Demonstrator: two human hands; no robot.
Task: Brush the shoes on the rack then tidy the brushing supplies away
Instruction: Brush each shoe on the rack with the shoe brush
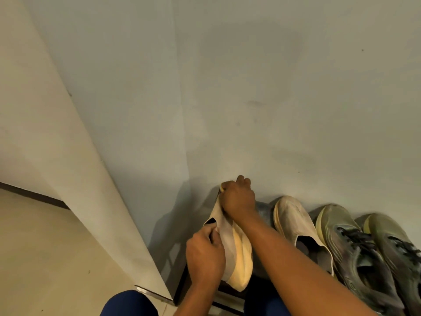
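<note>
I hold a beige slip-on shoe (227,245) tipped on its side above the rack's left end, its pale yellow sole (241,258) facing right. My left hand (205,254) grips the shoe at its heel opening. My right hand (238,197) is curled over the toe end near the wall; whether it holds anything besides the shoe is hidden. No brush shows in view. The matching beige slip-on (293,222) stands on the rack just to the right.
Two grey-green laced sneakers (348,242) (396,247) stand side by side at the right of the rack. The dark rack frame (182,283) shows below the held shoe. A plain wall is straight ahead, a wall corner (102,179) juts out at the left, and tiled floor (45,247) lies beyond.
</note>
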